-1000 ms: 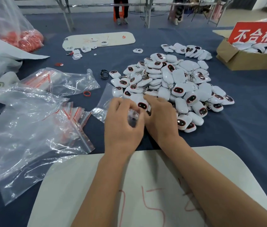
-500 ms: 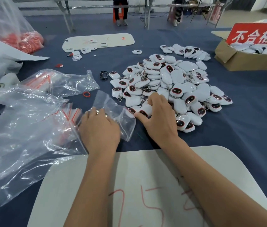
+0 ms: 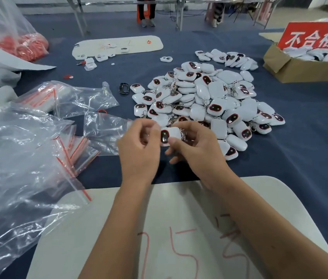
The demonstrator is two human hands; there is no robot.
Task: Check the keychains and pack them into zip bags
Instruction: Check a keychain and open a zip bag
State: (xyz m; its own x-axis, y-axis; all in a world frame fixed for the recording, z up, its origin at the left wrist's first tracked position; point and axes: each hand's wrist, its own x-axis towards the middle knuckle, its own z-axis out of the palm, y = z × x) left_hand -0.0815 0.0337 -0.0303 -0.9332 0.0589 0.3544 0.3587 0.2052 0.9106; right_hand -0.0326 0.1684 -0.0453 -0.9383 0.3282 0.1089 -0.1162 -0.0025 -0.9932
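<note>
A white keychain point(image 3: 169, 135) with a dark red-rimmed face is held up above the blue cloth, between both hands. My right hand point(image 3: 197, 150) pinches it with thumb and fingers. My left hand point(image 3: 139, 152) has its fingers curled at the keychain's left edge. Behind them lies a big pile of white keychains point(image 3: 205, 99). A clear zip bag point(image 3: 104, 131) lies flat just left of my left hand. A stack of zip bags with red seals point(image 3: 76, 150) sits further left.
A white board point(image 3: 159, 228) with red numbers lies under my forearms. Large clear plastic bags point(image 3: 18, 154) cover the left side. A cardboard box point(image 3: 300, 67) with a red sign holds keychains at the far right. Another white board point(image 3: 119, 45) lies at the back.
My left hand has let go of the zip bag, which now lies on the cloth, and moved right. My right hand has lifted one keychain from the pile.
</note>
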